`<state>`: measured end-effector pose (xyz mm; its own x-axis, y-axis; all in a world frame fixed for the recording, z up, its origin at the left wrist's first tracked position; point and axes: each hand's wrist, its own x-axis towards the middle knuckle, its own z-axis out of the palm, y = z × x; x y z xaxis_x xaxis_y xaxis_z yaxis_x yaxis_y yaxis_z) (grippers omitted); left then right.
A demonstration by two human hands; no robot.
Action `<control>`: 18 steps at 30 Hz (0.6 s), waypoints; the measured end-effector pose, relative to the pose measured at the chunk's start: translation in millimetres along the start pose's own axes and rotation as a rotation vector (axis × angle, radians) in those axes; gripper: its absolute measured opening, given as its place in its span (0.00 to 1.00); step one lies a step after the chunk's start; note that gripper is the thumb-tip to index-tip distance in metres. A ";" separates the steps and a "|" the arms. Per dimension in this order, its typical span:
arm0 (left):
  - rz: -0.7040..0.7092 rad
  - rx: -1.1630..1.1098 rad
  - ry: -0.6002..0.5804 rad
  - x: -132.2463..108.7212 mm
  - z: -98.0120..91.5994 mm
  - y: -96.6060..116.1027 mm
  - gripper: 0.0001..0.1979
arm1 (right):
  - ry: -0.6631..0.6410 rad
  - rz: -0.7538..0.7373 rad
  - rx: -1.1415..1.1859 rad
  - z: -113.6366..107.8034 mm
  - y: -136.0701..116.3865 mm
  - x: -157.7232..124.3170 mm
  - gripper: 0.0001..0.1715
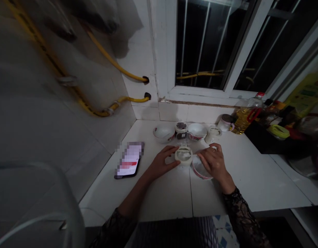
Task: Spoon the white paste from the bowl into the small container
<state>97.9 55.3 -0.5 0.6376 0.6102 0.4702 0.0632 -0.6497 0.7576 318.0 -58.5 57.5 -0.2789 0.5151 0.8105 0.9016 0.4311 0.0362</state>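
My left hand (162,162) is closed round the side of a small white seasoning jar (184,162), its thumb and fingers on the rim. The jar has a round top with a clear part, and white contents show in it. Just right of the jar, my right hand (213,160) has its fingers pinched together over a white bowl (201,172) with a pink rim. A small pale bit shows between those fingertips and the jar, too small to name. My right hand partly covers the bowl.
Behind the jar stand a bowl (164,133), another bowl (197,131), a dark-topped jar (181,127) and a white jar (214,133). Left lies a lit phone (130,160). A mug (225,122), an oil bottle (245,117) and a black box (265,137) stand right.
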 end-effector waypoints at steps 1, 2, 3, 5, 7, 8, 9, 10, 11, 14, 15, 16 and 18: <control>-0.003 0.003 -0.004 0.0 0.0 -0.1 0.26 | 0.029 0.035 0.011 -1.8 2.5 -0.8 0.13; -0.004 0.009 -0.006 -0.1 -0.1 -0.2 0.26 | 0.060 0.082 0.034 -3.9 6.2 -2.3 0.13; -0.006 0.016 -0.006 -0.1 -0.1 -0.2 0.26 | 0.090 0.140 0.061 -6.5 11.0 -4.4 0.14; -0.003 0.025 -0.003 -0.2 0.0 -0.3 0.25 | 0.116 0.268 0.106 -13.0 23.6 -9.6 0.17; 0.001 0.024 0.004 -0.3 0.4 -0.5 0.25 | 0.069 0.392 0.135 -21.2 38.1 -15.5 0.21; 0.001 0.022 0.007 -0.3 0.5 -0.6 0.25 | 0.011 0.446 0.146 -25.3 45.0 -18.3 0.23; 0.001 0.022 0.007 -0.3 0.6 -0.6 0.25 | -0.066 0.498 0.148 -29.2 51.1 -20.9 0.24; 0.001 0.021 0.007 -0.4 0.6 -0.6 0.25 | -0.149 0.532 0.152 -32.3 56.0 -23.1 0.25; 0.002 0.021 0.006 -0.4 0.5 -0.6 0.25 | -0.229 0.558 0.154 -34.4 59.3 -24.9 0.26; 0.011 0.024 0.008 -0.5 0.0 -0.3 0.25 | -0.424 0.570 0.189 -33.7 60.2 -27.3 0.27; 0.013 0.025 0.009 -0.5 -0.1 -0.3 0.25 | -0.470 0.566 0.218 -31.5 58.2 -27.2 0.27; 0.014 0.025 0.009 -0.5 -0.1 -0.3 0.25 | -0.508 0.563 0.255 -28.8 55.6 -26.9 0.27; 0.015 0.022 0.008 -0.7 0.1 -0.6 0.25 | -0.561 0.565 0.348 -23.3 50.3 -25.6 0.28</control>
<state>97.5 55.2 -1.3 0.6326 0.6041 0.4846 0.0708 -0.6682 0.7406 378.2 -67.2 52.2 -0.0240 0.9700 0.2418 0.8275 0.1551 -0.5397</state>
